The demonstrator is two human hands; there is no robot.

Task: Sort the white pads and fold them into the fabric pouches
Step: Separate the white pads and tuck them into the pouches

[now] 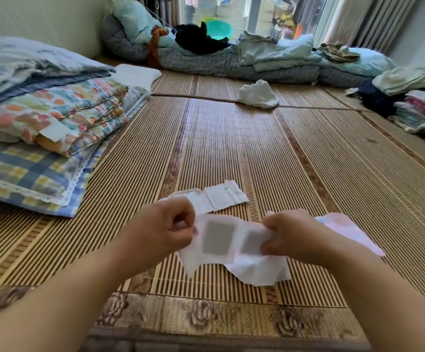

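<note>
A white pad (221,240) with two grey rectangular patches is stretched between my hands, a little above the bamboo mat. My left hand (165,227) pinches its left end and my right hand (290,235) grips its right end. A loose white flap (257,271) hangs under it onto the mat. Another white pad (219,196) lies flat on the mat just beyond my left hand. A pink and pale blue fabric pouch (348,229) lies on the mat behind my right wrist, partly hidden by it.
The bamboo mat (231,148) covers the floor. Folded quilts and a checked pillow (41,138) are stacked at the left. A crumpled white cloth (257,95) lies further ahead. Bedding lines the far side and folded clothes (419,107) sit at the right.
</note>
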